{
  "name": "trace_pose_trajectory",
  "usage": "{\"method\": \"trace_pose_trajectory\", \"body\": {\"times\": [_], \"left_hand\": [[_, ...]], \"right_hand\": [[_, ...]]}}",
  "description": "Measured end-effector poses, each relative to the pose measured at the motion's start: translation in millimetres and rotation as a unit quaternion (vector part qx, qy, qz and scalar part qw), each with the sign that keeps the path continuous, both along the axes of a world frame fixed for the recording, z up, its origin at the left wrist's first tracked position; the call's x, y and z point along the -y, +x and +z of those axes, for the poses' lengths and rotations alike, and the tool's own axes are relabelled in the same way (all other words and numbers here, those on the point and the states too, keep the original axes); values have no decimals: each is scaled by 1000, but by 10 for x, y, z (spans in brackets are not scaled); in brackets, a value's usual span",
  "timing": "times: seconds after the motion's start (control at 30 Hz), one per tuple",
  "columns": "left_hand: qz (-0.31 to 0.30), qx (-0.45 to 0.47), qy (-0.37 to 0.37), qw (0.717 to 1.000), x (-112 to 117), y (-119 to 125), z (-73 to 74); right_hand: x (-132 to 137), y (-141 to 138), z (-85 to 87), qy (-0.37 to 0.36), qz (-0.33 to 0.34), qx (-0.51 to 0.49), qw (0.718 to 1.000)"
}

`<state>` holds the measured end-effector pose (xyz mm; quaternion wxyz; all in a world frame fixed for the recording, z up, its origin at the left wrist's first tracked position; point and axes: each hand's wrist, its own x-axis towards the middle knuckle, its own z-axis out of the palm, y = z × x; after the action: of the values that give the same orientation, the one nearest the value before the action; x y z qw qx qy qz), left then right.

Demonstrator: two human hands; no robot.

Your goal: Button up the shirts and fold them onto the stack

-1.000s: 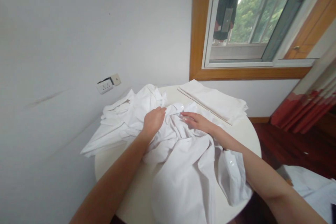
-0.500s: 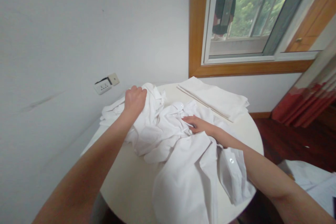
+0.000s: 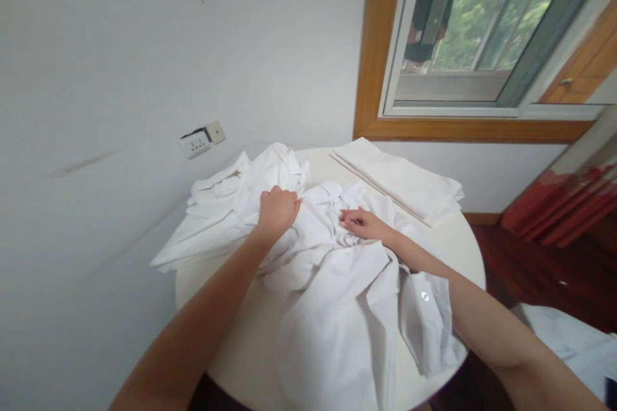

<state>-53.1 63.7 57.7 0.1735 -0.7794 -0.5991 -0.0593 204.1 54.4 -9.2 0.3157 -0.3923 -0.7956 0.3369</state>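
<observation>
On the round white table [image 3: 241,347], taking the near edge as 6 o'clock, a crumpled white cotton shirt [image 3: 337,308] sprawls from the centre down towards 5 o'clock, where its hem and a buttoned cuff hang over the rim. The left hand [image 3: 277,209] sits just past the centre towards 11 o'clock, its fingers curled into a fist around a bunch of the shirt's cloth. The right hand [image 3: 362,225] lies on the shirt close by at about 1 o'clock from the centre, fingers loosely together and pointing at the left hand; whether they nip a fold underneath cannot be told. A second rumpled white garment [image 3: 216,218] is heaped at 10 o'clock, part of it spilling off the edge. A flat folded white cloth [image 3: 400,180] lies neatly at 1 o'clock near the wall.

By the look of it, one piece is folded and set aside, while the shirt under the hands is neither spread smooth nor folded, and the heap at 10 o'clock is untouched.

A white wall socket [image 3: 202,139] sits on the wall beyond.
</observation>
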Motion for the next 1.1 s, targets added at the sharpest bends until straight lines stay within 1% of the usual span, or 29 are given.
{"method": "trace_pose_trajectory", "body": {"times": [0.1,0.17,0.23,0.3,0.37,0.4,0.47,0.53,0.6,0.67,0.77,0.8,0.87,0.97,1.03,1.1], "left_hand": [[71,34,-5,997,-97,-31,95],[85,30,-6,996,-184,-50,142],[69,2,12,998,-277,-74,179],[43,-35,34,998,-356,-103,209],[16,-67,43,997,-399,-129,229],[5,-79,42,996,-401,-135,235],[-26,-94,47,994,-366,-117,234],[-69,-90,66,991,-291,-40,208],[-109,-69,74,989,-208,96,146],[-135,-40,44,989,-146,257,40],[-164,-5,-37,986,-127,429,-179],[-165,7,-54,985,-140,451,-260],[-155,33,-63,985,-185,441,-421],[-147,63,-56,986,-273,363,-625],[-149,73,-62,984,-323,328,-717],[-143,80,-71,984,-355,327,-770]], "right_hand": [[11,-16,30,18,16,-47,999],[33,-13,73,35,16,-73,997],[66,1,134,51,-7,-66,996],[106,26,206,60,-43,-36,997],[146,61,277,57,-75,-16,995],[163,80,306,47,-77,-14,996],[192,108,345,1,-45,-14,999],[215,116,359,-57,26,2,998],[233,100,365,-82,102,31,991],[250,78,383,-63,155,55,984],[275,74,444,-24,179,43,983],[282,83,466,-19,179,31,983],[295,103,498,-20,182,13,983],[316,102,500,-30,223,32,974],[337,72,487,-35,262,65,962],[368,38,487,-35,286,91,953]]}}
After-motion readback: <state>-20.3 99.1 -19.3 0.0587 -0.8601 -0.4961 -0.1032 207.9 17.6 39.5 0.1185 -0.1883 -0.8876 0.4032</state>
